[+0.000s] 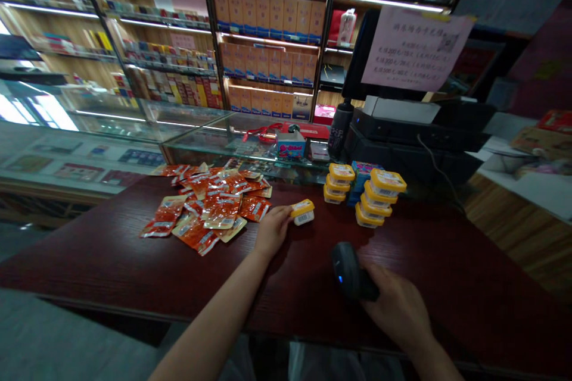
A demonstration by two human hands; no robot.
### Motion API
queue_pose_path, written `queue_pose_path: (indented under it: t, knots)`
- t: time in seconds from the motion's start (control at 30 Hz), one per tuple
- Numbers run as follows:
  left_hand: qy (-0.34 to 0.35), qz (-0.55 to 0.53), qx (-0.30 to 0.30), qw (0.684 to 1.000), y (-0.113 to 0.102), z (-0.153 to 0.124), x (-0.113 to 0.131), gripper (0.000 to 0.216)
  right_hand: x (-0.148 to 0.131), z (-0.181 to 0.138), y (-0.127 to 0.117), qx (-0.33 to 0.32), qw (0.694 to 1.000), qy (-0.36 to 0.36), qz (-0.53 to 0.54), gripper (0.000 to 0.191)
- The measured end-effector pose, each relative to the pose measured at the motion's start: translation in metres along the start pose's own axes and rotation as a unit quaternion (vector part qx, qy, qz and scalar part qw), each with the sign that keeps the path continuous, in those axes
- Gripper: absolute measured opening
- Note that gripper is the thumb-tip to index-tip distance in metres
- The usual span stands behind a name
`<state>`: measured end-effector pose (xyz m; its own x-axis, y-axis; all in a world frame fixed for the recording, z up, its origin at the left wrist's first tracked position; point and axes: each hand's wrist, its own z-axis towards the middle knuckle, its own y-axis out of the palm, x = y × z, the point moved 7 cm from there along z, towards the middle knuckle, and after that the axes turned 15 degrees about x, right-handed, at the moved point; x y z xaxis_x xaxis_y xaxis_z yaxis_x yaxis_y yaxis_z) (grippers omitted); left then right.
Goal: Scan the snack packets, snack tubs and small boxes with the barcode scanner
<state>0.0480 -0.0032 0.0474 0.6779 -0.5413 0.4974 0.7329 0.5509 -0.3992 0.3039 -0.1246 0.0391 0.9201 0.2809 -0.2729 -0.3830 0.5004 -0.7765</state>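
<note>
My left hand [273, 231] grips the left edge of a small white tub with a yellow lid [303, 213], tilted so a barcode on its side faces me. My right hand [397, 303] is wrapped around the handle of a black barcode scanner [348, 271], which shows a small blue light. The scanner's head is apart from the tub, nearer to me and to the right. Beyond it stand two stacks of similar yellow-lidded tubs, a shorter stack [336, 183] and a taller stack [378, 197]. To the left of my left hand lies a loose heap of orange snack packets [214, 199].
All this rests on a dark red-brown wooden counter [111, 262]. Between the tub stacks is a blue box [360, 178]. Behind are a glass display case [201, 137], a small candy box [290, 146], a black monitor with a pink handwritten sign [415, 50], and a black machine [415, 131].
</note>
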Motion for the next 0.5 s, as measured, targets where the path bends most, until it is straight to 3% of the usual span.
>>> queue_pose_path:
  t: [0.1,0.23,0.37,0.5]
  knots:
    - [0.01,-0.006,0.012,1.0,-0.002,0.003,0.002,0.023,0.01,-0.009,0.011,0.023,0.997,-0.049,-0.047,0.039]
    - [0.027,-0.009,0.032,0.999,-0.004,0.023,0.014,0.025,0.019,-0.016,0.021,0.038,0.997,-0.051,-0.044,0.038]
    - [0.044,-0.01,0.036,0.998,0.006,0.064,0.034,0.028,0.02,-0.016,0.022,0.053,0.997,-0.045,-0.036,0.035]
    - [0.082,-0.021,0.04,0.996,0.033,0.113,0.061,0.03,0.018,-0.015,0.021,0.05,0.997,-0.047,-0.04,0.032]
